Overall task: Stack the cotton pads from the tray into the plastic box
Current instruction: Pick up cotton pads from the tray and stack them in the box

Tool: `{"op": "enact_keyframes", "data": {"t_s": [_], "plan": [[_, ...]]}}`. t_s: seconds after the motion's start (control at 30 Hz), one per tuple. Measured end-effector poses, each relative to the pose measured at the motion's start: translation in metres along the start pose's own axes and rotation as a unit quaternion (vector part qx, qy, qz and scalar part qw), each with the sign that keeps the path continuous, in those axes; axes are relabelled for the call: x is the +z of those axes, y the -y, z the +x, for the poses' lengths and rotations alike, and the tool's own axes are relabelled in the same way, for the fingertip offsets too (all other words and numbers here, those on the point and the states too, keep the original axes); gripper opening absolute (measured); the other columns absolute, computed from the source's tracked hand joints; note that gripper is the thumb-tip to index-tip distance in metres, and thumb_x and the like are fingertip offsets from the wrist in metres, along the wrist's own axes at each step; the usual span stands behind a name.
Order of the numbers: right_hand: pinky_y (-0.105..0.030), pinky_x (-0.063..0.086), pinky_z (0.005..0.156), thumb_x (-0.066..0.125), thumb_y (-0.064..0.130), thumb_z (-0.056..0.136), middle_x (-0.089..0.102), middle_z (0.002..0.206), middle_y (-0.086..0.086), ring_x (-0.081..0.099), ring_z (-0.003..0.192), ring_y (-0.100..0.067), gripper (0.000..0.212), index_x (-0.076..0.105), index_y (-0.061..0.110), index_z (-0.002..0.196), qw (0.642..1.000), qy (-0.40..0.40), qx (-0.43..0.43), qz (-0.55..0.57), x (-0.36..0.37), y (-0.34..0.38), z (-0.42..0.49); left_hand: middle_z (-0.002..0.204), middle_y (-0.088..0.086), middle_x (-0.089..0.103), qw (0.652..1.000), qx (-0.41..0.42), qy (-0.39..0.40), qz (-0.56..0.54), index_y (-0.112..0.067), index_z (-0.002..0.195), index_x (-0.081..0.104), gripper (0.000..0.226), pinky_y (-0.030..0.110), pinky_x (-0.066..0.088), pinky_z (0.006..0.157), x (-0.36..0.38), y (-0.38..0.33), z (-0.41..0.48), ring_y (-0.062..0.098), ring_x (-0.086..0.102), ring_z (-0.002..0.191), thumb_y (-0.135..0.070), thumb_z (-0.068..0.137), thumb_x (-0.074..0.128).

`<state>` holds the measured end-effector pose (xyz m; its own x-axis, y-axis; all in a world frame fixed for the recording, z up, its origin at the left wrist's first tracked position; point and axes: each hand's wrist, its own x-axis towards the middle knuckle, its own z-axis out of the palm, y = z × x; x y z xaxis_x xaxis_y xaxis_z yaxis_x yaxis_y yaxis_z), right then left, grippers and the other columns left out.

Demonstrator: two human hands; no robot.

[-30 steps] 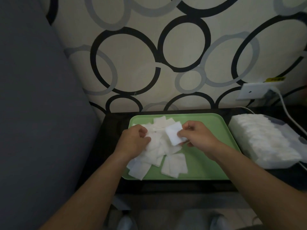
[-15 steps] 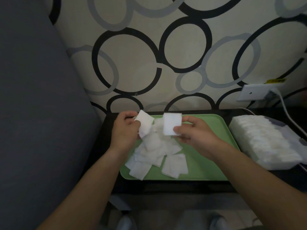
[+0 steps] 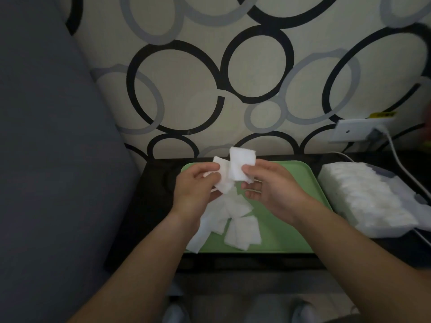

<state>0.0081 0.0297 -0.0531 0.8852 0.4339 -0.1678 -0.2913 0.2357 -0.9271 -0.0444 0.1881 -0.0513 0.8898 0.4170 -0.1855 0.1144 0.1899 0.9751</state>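
Both hands have closed the gap since half a second ago: the two pads, held apart then, now overlap above the tray's far edge. Left hand (image 3: 198,185) pinches one cotton pad (image 3: 222,176) between thumb and fingers; right hand (image 3: 272,190) pinches a second pad (image 3: 241,165), held upright, its near edge lapping over the left one. Looks like the step is squaring them into a small stack in the air.

Loose pads (image 3: 233,217) lie in a heap on the green tray (image 3: 286,229), under and between the wrists. Plastic box (image 3: 363,197) sits just off the tray's right side, already packed with rows of pads, long axis running near-to-far.

Key relation: box is to the right, so right hand is nearer. Likely the left passes its pad over and the right carries both across.
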Motion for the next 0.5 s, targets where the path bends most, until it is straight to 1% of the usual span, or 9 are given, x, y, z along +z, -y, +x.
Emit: {"op": "enact_keyframes", "data": {"t_s": [0.07, 0.13, 0.2, 0.3, 0.4, 0.5], "plan": [[-0.028, 0.046, 0.064, 0.065, 0.01, 0.091, 0.066, 0.08, -0.006, 0.058, 0.065, -0.015, 0.008, 0.073, 0.011, 0.093, 0.998, 0.015, -0.016, -0.064, -0.0036, 0.0013, -0.0013, 0.108, 0.006, 0.074, 1.0, 0.005, 0.005, 0.023, -0.015, 0.098, 0.072, 0.018, 0.028, 0.06, 0.075, -0.0012, 0.0005, -0.0007, 0.019, 0.072, 0.098, 0.0, 0.09, 0.067], [-0.025, 0.044, 0.061, 0.065, 0.011, 0.091, 0.064, 0.08, -0.008, 0.053, 0.063, -0.013, 0.01, 0.074, 0.006, 0.094, 0.988, 0.036, -0.039, -0.146, -0.0056, 0.0029, -0.0035, 0.105, 0.004, 0.075, 0.999, 0.011, 0.03, 0.035, -0.017, 0.099, 0.072, 0.018, 0.027, 0.06, 0.075, -0.0011, -0.0005, -0.0023, 0.017, 0.072, 0.098, -0.002, 0.089, 0.07], [-0.022, 0.04, 0.057, 0.066, 0.011, 0.091, 0.059, 0.074, -0.009, 0.047, 0.06, -0.013, 0.011, 0.073, 0.002, 0.093, 0.974, 0.051, -0.059, -0.213, -0.0071, 0.004, -0.0043, 0.101, 0.003, 0.077, 0.997, 0.022, 0.051, 0.047, -0.017, 0.1, 0.072, 0.02, 0.026, 0.06, 0.073, 0.0006, -0.0017, -0.0039, 0.016, 0.074, 0.095, -0.001, 0.087, 0.071], [-0.023, 0.036, 0.055, 0.072, 0.016, 0.088, 0.057, 0.069, -0.007, 0.043, 0.061, -0.015, 0.009, 0.076, 0.009, 0.084, 0.954, 0.037, -0.08, -0.287, -0.0086, 0.0032, -0.0029, 0.098, 0.005, 0.078, 0.996, 0.03, 0.07, 0.044, -0.013, 0.102, 0.072, 0.023, 0.026, 0.061, 0.072, 0.0041, -0.0015, -0.007, 0.018, 0.075, 0.091, 0.002, 0.085, 0.072], [-0.021, 0.037, 0.054, 0.077, 0.019, 0.083, 0.059, 0.066, 0.0, 0.045, 0.057, -0.008, 0.009, 0.076, 0.011, 0.083, 0.952, 0.003, -0.081, -0.295, -0.0103, -0.0001, 0.0003, 0.098, 0.005, 0.078, 0.995, 0.037, 0.086, 0.045, -0.015, 0.1, 0.072, 0.023, 0.029, 0.061, 0.075, 0.0058, 0.0004, -0.0092, 0.018, 0.075, 0.092, 0.0, 0.083, 0.075], [-0.023, 0.042, 0.058, 0.081, 0.02, 0.079, 0.066, 0.075, 0.0, 0.052, 0.063, -0.008, 0.01, 0.075, 0.013, 0.083, 0.953, -0.012, -0.08, -0.291, -0.0114, -0.0033, 0.0022, 0.101, 0.007, 0.077, 0.995, 0.03, 0.087, 0.029, -0.012, 0.102, 0.071, 0.023, 0.035, 0.061, 0.081, 0.0063, 0.0019, -0.0085, 0.022, 0.075, 0.095, -0.001, 0.082, 0.076]]}}
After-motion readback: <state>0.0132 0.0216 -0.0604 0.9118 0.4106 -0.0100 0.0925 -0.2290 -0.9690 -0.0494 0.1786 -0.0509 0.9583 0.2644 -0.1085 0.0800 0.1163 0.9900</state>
